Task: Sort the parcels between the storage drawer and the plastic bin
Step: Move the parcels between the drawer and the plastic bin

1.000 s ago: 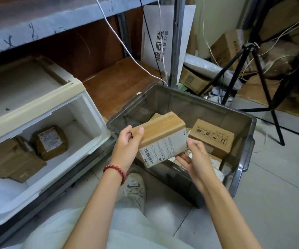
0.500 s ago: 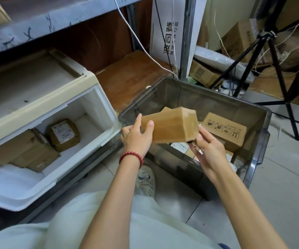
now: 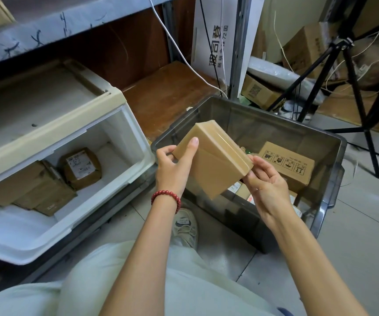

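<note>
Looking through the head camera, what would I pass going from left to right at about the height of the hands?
A labelled parcel in the storage drawer → left hand → brown parcel held in both hands → right hand → black tripod.

hands: left (image 3: 172,166), right (image 3: 264,181) | grip parcel (image 3: 215,163) | over bin (image 3: 329,195)

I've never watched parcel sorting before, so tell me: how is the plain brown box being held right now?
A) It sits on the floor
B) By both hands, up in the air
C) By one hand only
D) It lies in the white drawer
B: the left hand grips one end of the box and the right hand pinches the other, with nothing under it.
</note>
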`<state>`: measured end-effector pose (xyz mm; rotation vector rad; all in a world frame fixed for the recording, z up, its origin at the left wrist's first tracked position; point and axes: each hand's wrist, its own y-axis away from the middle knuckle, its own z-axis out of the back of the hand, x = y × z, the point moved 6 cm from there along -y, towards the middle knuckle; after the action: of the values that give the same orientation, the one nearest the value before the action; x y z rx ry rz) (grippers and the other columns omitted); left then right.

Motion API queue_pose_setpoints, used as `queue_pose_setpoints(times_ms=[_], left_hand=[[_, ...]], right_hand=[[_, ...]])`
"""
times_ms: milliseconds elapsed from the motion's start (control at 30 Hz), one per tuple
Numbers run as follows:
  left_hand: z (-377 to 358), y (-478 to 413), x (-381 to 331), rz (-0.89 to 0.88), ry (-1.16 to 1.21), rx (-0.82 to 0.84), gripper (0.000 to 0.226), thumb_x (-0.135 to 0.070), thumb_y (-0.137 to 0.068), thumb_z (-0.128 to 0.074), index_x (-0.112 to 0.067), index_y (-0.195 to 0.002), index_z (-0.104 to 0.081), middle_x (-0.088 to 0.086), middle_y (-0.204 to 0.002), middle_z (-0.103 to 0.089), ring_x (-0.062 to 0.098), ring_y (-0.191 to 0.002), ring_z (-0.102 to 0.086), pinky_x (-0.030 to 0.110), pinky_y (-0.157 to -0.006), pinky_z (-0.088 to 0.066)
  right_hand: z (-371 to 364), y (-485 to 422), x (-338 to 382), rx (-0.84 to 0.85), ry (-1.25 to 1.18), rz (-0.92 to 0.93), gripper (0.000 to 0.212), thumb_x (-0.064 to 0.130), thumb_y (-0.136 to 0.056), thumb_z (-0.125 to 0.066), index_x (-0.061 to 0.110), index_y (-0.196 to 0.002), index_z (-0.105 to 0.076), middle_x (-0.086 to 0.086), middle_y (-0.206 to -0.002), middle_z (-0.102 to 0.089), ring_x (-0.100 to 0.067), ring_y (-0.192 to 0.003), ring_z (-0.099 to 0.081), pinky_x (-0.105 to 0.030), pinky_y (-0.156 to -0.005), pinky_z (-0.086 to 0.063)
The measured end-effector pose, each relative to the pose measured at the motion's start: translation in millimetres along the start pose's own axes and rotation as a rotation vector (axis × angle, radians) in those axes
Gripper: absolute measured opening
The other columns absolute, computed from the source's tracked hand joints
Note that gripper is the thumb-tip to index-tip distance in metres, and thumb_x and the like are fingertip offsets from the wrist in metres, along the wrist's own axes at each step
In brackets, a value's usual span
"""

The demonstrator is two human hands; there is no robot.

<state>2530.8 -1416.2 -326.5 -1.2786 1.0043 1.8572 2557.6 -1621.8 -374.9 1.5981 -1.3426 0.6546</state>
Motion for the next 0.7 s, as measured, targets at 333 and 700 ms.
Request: queue_pose_setpoints(times_ms=[333,700], left_hand=[[1.6,0.9,-0.8,0.029,0.052,-0.031,0.071,-0.083,-0.058,-0.057,-0.03,-0.102,-0.039,-0.001,-0.104,-0.054,0.014,-0.095,-0.056,0.042,-0.085,-0.055],[-11.9,-6.2,2.2,-0.127,-0.242,0.087,0.077,-0.087,-0.056,-0.045,-0.041,-0.118,-0.047,-0.004,-0.129,-0.049,0.019,-0.119,-0.046,0.039,-0.094,-0.047]], right_hand=[[6.2,4.6,-4.7,-0.039,0.131,-0.126,0.028,0.016,-0.089,-0.064,0.027,-0.114,-0.066,0.004,-0.11,-0.071,-0.014,-0.098,-0.069,-0.026,-0.065,-0.054],[9.2,-1.1,-2.8,-0.026,-0.061,-0.081,0.019,0.02,-0.098,-0.05,0.014,-0.114,-0.06,-0.006,-0.115,-0.067,-0.014,-0.101,-0.068,-0.031,-0.084,-0.058]])
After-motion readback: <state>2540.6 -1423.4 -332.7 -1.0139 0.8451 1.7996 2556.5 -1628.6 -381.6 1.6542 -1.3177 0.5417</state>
